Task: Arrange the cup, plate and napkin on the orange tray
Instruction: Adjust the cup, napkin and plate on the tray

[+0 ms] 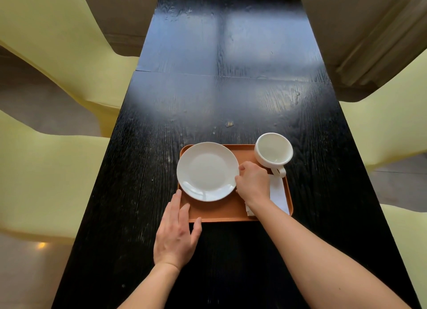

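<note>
An orange tray (221, 210) lies on the black table in front of me. A white plate (207, 171) sits on its left half, overhanging the tray's left rim a little. At the tray's far right corner stands a white cup (273, 150), handle pointing toward me. A white napkin (278, 193) lies along the right side of the tray, partly under my right wrist. My right hand (253, 181) grips the plate's right rim with its fingertips. Spread flat, my left hand (176, 232) rests on the tray's near left corner and the table.
The black wooden table (219, 77) stretches away, with a small crumb (229, 124) beyond the tray. Pale yellow chairs (46, 181) stand along both long sides of the table. A beige wall base runs at the far right.
</note>
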Action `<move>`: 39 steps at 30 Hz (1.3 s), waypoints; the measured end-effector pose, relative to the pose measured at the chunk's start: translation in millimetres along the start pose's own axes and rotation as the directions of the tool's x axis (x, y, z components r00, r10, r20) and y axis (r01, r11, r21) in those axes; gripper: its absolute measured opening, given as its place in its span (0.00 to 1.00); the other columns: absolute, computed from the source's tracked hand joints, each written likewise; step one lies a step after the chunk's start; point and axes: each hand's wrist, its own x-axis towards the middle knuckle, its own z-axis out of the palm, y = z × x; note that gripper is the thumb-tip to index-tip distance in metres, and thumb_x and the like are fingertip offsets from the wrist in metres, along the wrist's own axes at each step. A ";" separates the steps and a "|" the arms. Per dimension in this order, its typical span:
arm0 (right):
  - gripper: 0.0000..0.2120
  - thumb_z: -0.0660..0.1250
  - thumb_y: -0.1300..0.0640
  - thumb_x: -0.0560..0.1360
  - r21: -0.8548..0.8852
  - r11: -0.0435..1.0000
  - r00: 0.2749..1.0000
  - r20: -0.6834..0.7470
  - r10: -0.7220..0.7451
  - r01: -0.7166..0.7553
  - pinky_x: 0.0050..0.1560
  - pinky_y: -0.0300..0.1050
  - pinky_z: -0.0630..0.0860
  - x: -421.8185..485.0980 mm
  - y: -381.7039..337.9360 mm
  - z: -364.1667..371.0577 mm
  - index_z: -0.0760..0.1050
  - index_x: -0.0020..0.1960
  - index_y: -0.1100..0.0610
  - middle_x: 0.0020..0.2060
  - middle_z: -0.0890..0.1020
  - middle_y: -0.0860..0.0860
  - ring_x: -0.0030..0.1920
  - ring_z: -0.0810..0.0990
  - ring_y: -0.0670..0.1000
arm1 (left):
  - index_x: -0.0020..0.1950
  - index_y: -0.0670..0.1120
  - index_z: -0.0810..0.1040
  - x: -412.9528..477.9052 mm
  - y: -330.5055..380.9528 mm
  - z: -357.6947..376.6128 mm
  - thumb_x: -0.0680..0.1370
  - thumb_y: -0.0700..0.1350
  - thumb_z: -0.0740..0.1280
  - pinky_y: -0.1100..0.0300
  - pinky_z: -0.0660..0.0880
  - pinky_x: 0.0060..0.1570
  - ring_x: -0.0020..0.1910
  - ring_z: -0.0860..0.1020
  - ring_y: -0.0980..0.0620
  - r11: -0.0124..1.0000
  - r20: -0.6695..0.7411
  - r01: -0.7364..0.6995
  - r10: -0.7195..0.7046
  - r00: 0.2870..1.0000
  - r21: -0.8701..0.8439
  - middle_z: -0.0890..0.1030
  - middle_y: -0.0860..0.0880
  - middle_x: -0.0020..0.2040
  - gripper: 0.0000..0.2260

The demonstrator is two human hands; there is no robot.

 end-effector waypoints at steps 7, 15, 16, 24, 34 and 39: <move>0.03 0.68 0.62 0.77 0.016 1.000 1.000 -0.021 -0.006 0.007 0.44 0.51 0.80 1.1 -0.7 -1.8 0.81 0.48 0.59 0.42 0.84 0.55 0.43 0.81 0.55 | 0.63 0.43 0.74 -0.1 0.0 -0.1 0.78 0.58 0.57 0.48 0.75 0.64 0.71 0.69 0.44 1.000 0.000 0.004 -0.004 1.000 -0.001 0.62 0.44 0.77 0.22; 0.05 0.68 0.62 0.78 0.036 0.999 1.000 -0.026 0.014 -0.013 0.46 0.50 0.79 3.6 -1.2 -2.1 0.82 0.50 0.60 0.44 0.85 0.55 0.46 0.82 0.55 | 0.62 0.44 0.73 -0.2 -2.3 3.5 0.78 0.58 0.57 0.47 0.76 0.62 0.71 0.69 0.44 1.000 -0.019 0.002 -0.002 1.000 -0.010 0.62 0.45 0.77 0.22; 0.04 0.69 0.60 0.78 0.047 0.999 1.000 -0.026 0.013 -0.012 0.45 0.49 0.79 3.0 -1.7 -2.4 0.82 0.49 0.59 0.43 0.85 0.54 0.45 0.81 0.55 | 0.62 0.44 0.72 -0.4 -2.3 3.4 0.78 0.58 0.57 0.47 0.76 0.62 0.71 0.69 0.44 1.000 -0.019 0.002 -0.002 1.000 -0.010 0.62 0.45 0.77 0.21; 0.13 0.72 0.61 0.72 0.036 0.998 0.999 0.021 0.044 -0.045 0.28 0.39 0.62 2.1 -2.9 -1.6 0.72 0.32 0.56 0.30 0.75 0.50 0.32 0.73 0.50 | 0.65 0.43 0.71 -0.5 -2.9 4.4 0.78 0.58 0.57 0.48 0.74 0.65 0.71 0.69 0.45 1.000 -0.025 0.000 -0.001 1.000 -0.019 0.61 0.46 0.77 0.23; 0.08 0.72 0.61 0.74 0.023 0.999 0.999 0.005 0.035 -0.035 0.29 0.36 0.65 1.5 -1.8 -1.3 0.78 0.37 0.57 0.33 0.79 0.51 0.34 0.75 0.49 | 0.63 0.43 0.73 -1.2 -2.2 3.1 0.78 0.58 0.57 0.50 0.71 0.67 0.71 0.69 0.44 1.000 -0.029 -0.007 0.007 1.000 0.000 0.61 0.45 0.77 0.22; 0.04 0.71 0.59 0.76 0.015 1.000 1.000 -0.011 0.005 -0.005 0.38 0.44 0.74 0.3 -1.0 -3.2 0.80 0.44 0.59 0.39 0.81 0.53 0.40 0.78 0.53 | 0.63 0.43 0.74 -0.1 -1.4 2.1 0.78 0.58 0.57 0.50 0.73 0.66 0.71 0.69 0.44 1.000 -0.019 -0.002 0.002 1.000 -0.007 0.62 0.45 0.77 0.23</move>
